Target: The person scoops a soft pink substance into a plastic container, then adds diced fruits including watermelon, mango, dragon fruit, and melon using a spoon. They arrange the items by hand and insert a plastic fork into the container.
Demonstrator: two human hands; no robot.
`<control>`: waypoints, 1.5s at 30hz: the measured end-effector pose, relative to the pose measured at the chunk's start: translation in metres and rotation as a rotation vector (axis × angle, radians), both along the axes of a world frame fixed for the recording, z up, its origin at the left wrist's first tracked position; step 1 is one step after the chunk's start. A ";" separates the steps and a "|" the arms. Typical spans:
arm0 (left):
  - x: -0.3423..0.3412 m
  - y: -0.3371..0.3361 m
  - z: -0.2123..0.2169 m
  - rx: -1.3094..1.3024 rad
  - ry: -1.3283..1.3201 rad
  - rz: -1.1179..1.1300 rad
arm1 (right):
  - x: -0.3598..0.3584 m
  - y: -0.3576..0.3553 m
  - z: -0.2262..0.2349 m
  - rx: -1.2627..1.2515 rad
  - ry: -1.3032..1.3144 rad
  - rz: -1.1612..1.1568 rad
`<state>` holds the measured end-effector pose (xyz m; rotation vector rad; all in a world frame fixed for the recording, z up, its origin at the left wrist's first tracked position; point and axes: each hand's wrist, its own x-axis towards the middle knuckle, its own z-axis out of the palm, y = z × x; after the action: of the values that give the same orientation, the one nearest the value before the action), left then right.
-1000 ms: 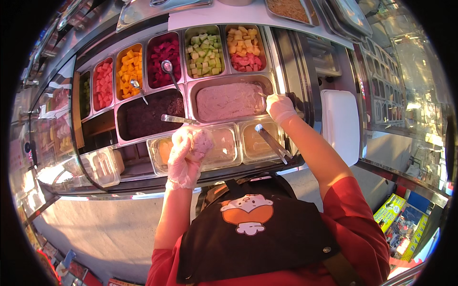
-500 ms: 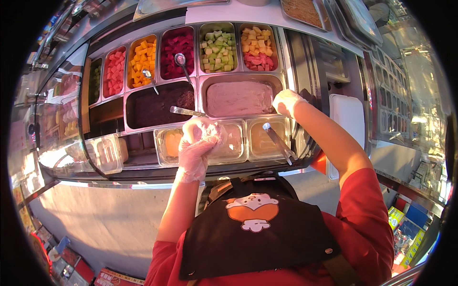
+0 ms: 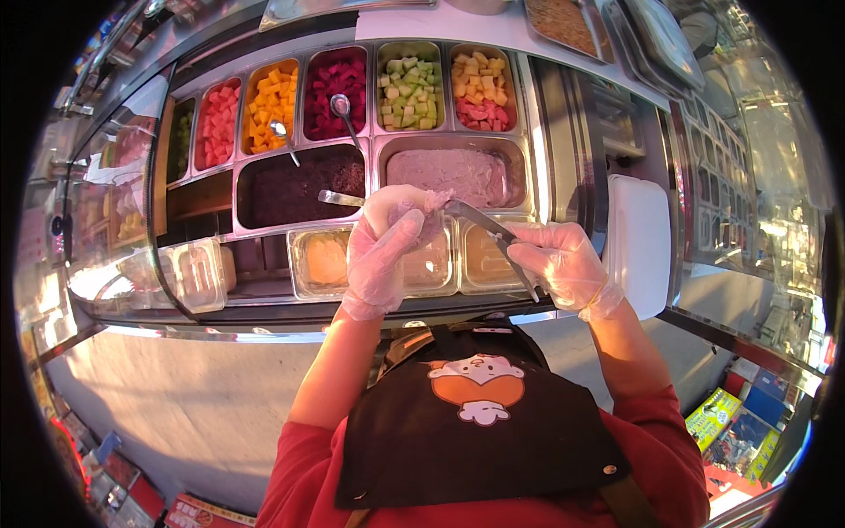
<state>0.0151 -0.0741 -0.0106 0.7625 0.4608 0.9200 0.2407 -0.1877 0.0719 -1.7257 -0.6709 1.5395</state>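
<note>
My left hand (image 3: 380, 255), in a clear plastic glove, is closed around a soft, pale pinkish lump (image 3: 387, 204), its kind not plain. A bit of lilac paste (image 3: 435, 201) shows at its right side. My right hand (image 3: 556, 261), also gloved, grips a long metal utensil, seemingly tongs (image 3: 482, 220). Its tip meets the lump's right side, and its other end points down towards my body. Just beyond both hands is a steel pan of lilac paste (image 3: 449, 172). Beneath them sit clear tubs, one with a pale orange filling (image 3: 324, 260).
A pan of dark purple filling (image 3: 299, 189) lies left, with a metal handle (image 3: 341, 198) at its edge. Cubed fruit fills the back row, including green melon (image 3: 409, 92) and orange cubes (image 3: 271, 101). Spoons (image 3: 341, 107) rest there. A white lid (image 3: 638, 246) stands right.
My right hand has left the lilac pan's right edge and picked up the metal utensil from the clear tub. My left hand has moved right and farther away with the pale lump.
</note>
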 end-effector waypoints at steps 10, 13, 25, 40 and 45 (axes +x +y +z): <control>0.018 -0.010 -0.015 0.269 0.571 0.275 | -0.072 -0.020 0.010 0.424 -1.444 0.775; 0.018 -0.009 -0.008 -0.126 0.157 0.220 | -0.063 -0.020 0.014 0.554 -1.419 0.669; -0.004 -0.016 0.025 -0.376 -0.050 -0.014 | -0.039 -0.009 -0.023 0.093 0.315 -0.170; -0.082 0.006 -0.027 -0.343 -0.216 -0.176 | 0.088 0.043 -0.146 -0.151 -1.109 0.231; -0.078 -0.021 0.001 -0.697 -0.335 0.100 | 0.066 0.079 -0.155 -0.180 -1.539 0.652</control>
<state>-0.0631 -0.0947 -0.0093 -0.0499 0.4826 0.8789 0.3072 -0.1087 -0.0830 -2.8393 -1.9834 0.2324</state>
